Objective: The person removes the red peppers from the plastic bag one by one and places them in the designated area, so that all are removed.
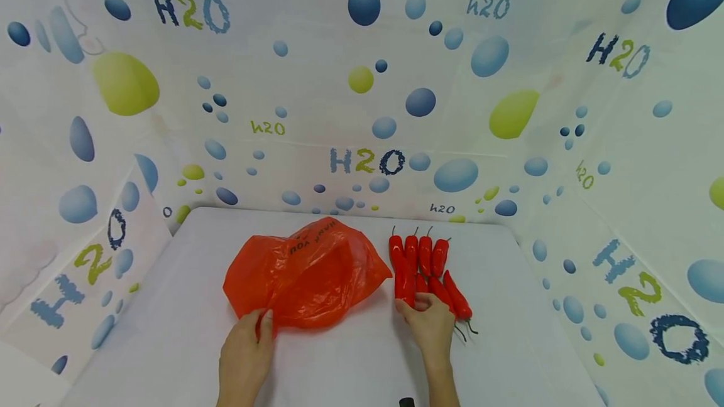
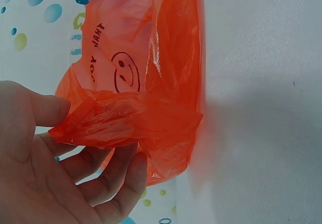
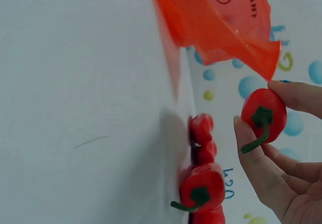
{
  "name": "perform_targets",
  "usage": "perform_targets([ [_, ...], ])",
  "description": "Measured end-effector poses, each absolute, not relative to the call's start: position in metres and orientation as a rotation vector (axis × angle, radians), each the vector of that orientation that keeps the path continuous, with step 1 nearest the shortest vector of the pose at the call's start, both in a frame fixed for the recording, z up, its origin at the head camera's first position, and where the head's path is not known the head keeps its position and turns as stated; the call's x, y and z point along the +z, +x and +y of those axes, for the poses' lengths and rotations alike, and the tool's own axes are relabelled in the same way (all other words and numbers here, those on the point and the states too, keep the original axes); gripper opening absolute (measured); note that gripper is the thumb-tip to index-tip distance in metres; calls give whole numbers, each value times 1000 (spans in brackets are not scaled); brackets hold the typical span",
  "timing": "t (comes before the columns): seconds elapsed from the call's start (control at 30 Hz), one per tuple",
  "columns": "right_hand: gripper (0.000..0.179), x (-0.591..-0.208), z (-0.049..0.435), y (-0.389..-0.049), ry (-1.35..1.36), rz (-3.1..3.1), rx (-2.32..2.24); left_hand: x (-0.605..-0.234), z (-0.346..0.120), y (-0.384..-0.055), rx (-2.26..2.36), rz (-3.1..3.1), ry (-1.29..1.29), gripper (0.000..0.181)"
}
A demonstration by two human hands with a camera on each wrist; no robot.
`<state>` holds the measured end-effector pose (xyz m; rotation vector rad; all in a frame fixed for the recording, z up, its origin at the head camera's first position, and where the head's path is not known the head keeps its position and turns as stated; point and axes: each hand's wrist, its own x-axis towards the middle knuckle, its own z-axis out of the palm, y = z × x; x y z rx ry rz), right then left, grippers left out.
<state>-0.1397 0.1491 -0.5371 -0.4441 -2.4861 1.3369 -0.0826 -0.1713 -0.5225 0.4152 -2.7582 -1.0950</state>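
Observation:
My left hand (image 1: 246,353) pinches the near left edge of a thin red plastic bag (image 1: 308,269) between thumb and fingers. In the left wrist view, the bag (image 2: 173,48) has black print and a smiley face. My right hand (image 1: 431,330) grips a red chili pepper (image 1: 404,284) by its stem end. The right wrist view shows this pepper's green stem (image 3: 262,118) toward the camera, above the table. Several more red peppers (image 1: 459,297) lie in two rows beyond and beside that hand, partly hidden by it.
A white-covered table (image 1: 509,357) lies under everything. Around it hangs a white sheet (image 1: 317,80) with blue and green dots and H2O lettering. A small black object (image 1: 406,402) shows at the bottom edge of the head view.

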Motion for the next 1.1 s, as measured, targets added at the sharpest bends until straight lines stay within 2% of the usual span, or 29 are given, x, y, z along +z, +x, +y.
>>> perform_targets([
  [0.9,54,-555,161,-142,-524,-2624,1048,-525,-175,-83,-1115,-2788,474,47],
  [1.1,53,-560,160,-141,-532,-2626,1046,-524,-175,-81,-1102,-2762,448,43],
])
